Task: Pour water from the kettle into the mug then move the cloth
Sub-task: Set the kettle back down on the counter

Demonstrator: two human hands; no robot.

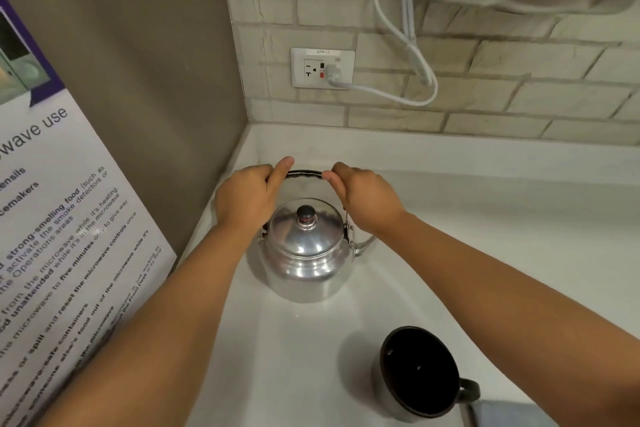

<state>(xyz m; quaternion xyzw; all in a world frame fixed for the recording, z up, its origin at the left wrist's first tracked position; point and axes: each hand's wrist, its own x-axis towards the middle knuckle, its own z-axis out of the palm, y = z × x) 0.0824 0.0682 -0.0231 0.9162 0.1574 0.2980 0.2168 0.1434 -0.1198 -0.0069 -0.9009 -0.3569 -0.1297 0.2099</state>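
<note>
A: Obs. Left hand (247, 196) and right hand (363, 198) both curled around the black handle (306, 173) of the kettle (304, 253), one at each end, thumbs on top. Kettle sits upright on the bench (485, 218), lid on.

B: Mug?

A: Mug (417, 373) stands nearer the person than the kettle and off to its right side, well apart, mouth open upward. Kettle spout (363, 246) also points right, so the handle runs left-right.

B: Nearer hand?

A: Right, judging by side. Cloth: possibly the grey edge (498, 414) just right of the mug; cannot confirm.
</note>
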